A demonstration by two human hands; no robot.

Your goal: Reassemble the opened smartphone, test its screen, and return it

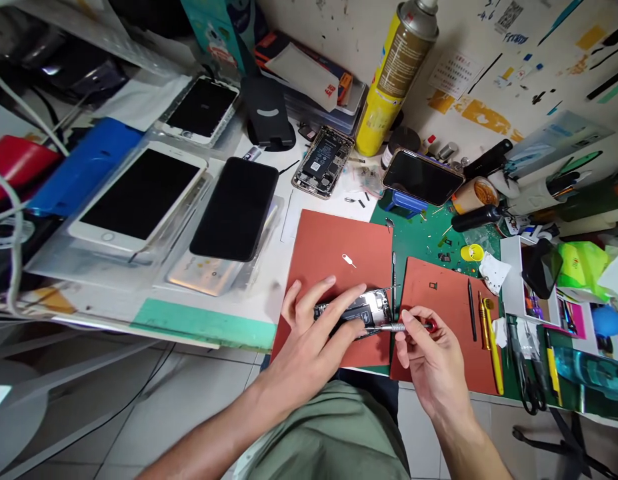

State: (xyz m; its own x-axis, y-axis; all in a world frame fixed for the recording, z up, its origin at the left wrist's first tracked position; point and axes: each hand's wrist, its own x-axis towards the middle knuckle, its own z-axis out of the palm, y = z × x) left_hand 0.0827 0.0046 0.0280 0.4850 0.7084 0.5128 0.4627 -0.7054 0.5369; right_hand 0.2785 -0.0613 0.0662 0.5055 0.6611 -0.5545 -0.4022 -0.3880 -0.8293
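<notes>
An opened smartphone (371, 305) with its battery and inner parts bare lies on a reddish-brown mat (333, 240). My left hand (321, 327) holds it down from the left, the fingers spread across it and the thumb near its lower edge. My right hand (431, 353) grips a small screwdriver (396, 327) with a red end, its shaft nearly level. The screwdriver's tip is at the phone's lower part beside my left thumb; exactly what it touches is too small to tell. Above the phone lies a SIM eject pin (348, 260).
Black tweezers (471, 310), yellow tools (493, 343) and scissors (526, 373) lie at right. A black-screened phone (235, 209) and a white phone (141, 193) are left. Behind stand a spray can (396, 77), another opened phone (323, 162) and a propped phone (423, 177).
</notes>
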